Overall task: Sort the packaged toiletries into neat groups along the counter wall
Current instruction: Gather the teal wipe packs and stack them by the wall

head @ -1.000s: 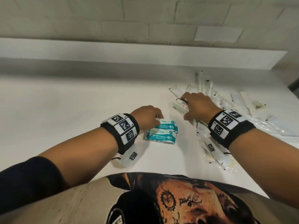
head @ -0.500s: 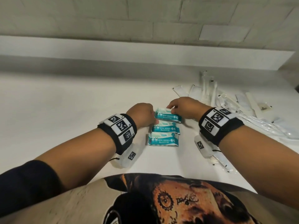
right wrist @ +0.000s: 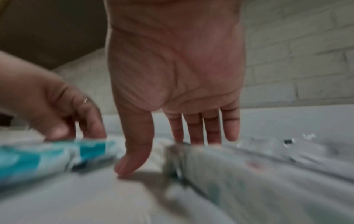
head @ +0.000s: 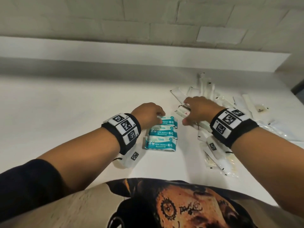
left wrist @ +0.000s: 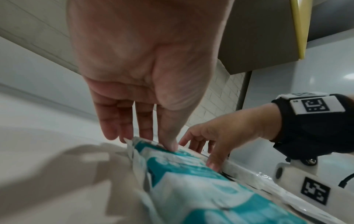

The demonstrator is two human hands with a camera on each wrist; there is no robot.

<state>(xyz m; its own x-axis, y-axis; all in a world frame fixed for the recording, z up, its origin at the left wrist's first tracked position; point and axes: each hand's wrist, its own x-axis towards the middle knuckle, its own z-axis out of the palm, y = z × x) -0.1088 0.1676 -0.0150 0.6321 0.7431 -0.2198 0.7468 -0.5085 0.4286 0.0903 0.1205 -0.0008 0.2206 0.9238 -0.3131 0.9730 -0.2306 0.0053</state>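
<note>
Three teal mini wipes packs lie in a column on the white counter: far [head: 170,122], middle [head: 162,132], near [head: 160,144]. My left hand [head: 159,115] rests its thumb and fingertips on the left end of the far pack [left wrist: 191,174], fingers nearly straight. My right hand [head: 185,112] is spread just right of the column. Its fingers reach onto a long white packet [head: 181,111], and its thumb tip is down on the counter. In the blurred right wrist view that packet [right wrist: 229,166] runs under the straight fingers [right wrist: 195,128].
Several clear and white wrapped toiletries [head: 246,111] lie scattered at the right, reaching back to the wall ledge [head: 148,51]. More sachets [head: 218,163] sit near the front right edge. The white counter [head: 57,104] stretches away to the left.
My right hand brought a third wipes pack to the far end of the column, let go and moved right, back to the white packets. The left hand stayed at the packs.
</note>
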